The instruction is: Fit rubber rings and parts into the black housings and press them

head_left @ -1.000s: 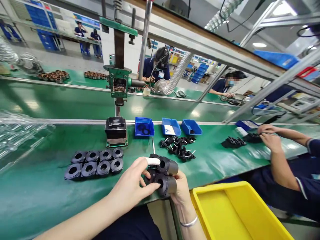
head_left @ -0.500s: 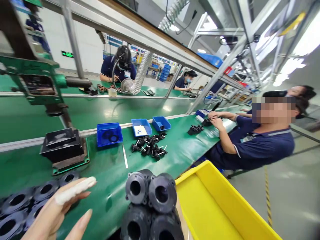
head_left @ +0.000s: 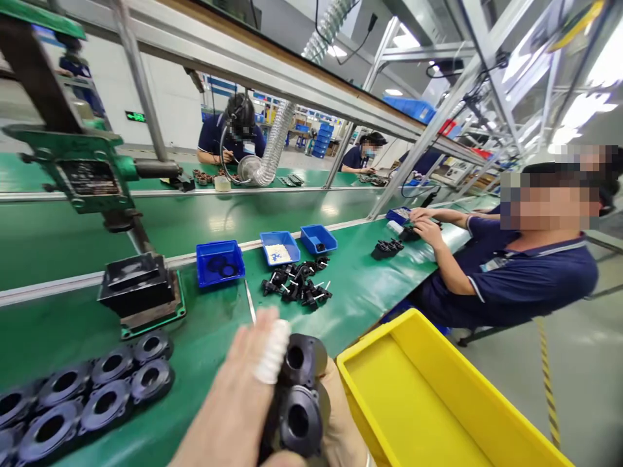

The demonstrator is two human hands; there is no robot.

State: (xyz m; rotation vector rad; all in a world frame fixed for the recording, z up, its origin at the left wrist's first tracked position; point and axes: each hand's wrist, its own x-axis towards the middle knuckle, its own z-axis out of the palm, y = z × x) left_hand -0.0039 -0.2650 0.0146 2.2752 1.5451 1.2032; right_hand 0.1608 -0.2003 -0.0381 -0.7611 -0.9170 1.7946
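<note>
Left hand [head_left: 233,395]: fingers extended and close together, laid along the left side of the housings; one finger carries a white ribbed wrapping [head_left: 273,353]. Motion blur and overlap prevent telling whether it grips. Right hand [head_left: 341,415]: curved around the right side of the housings and holding them; its fingertips are hidden.

Black cylindrical flanged housings [head_left: 305,388]: held between the hands, above the near edge of the green glossy tabletop [head_left: 204,324]. At least two are visible, one above the other in view. Each has a matte body, a flat ring-shaped end face, a round central opening and small lugs on the rim. The left hand covers part of the group.

Left of the hands, matching dark ring-faced housings [head_left: 90,415] lie in two rows, openings upward. Immediately right stands a yellow rectangular plastic bin [head_left: 428,395]. Beyond the hands lie a thin silver strip [head_left: 250,301] and a pile of black parts with white pins [head_left: 294,288]. Behind these stand three blue plastic trays [head_left: 228,250]. A green metal press [head_left: 92,175] stands at far left.
</note>
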